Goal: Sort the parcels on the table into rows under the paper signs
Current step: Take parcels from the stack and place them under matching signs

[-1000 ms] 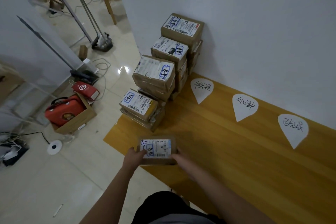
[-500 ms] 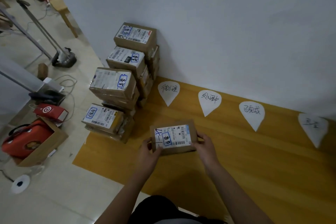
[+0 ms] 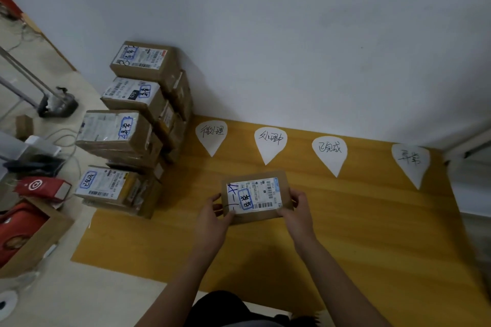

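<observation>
My left hand (image 3: 212, 216) and right hand (image 3: 299, 211) hold the small parcel (image 3: 256, 198) by its short ends, long axis left-right, just below the second paper sign (image 3: 270, 144).

I see the table (image 3: 372, 233) running along the wall (image 3: 292, 34) at twelve o'clock. Four paper signs (image 3: 270, 145) lie in a row along its far edge, from eleven to two o'clock. The stacked parcels (image 3: 132, 127) sit at ten o'clock on the table's left end. One parcel (image 3: 256, 198) sits between my left hand (image 3: 212, 220) and right hand (image 3: 297, 214), before the second sign.
</observation>
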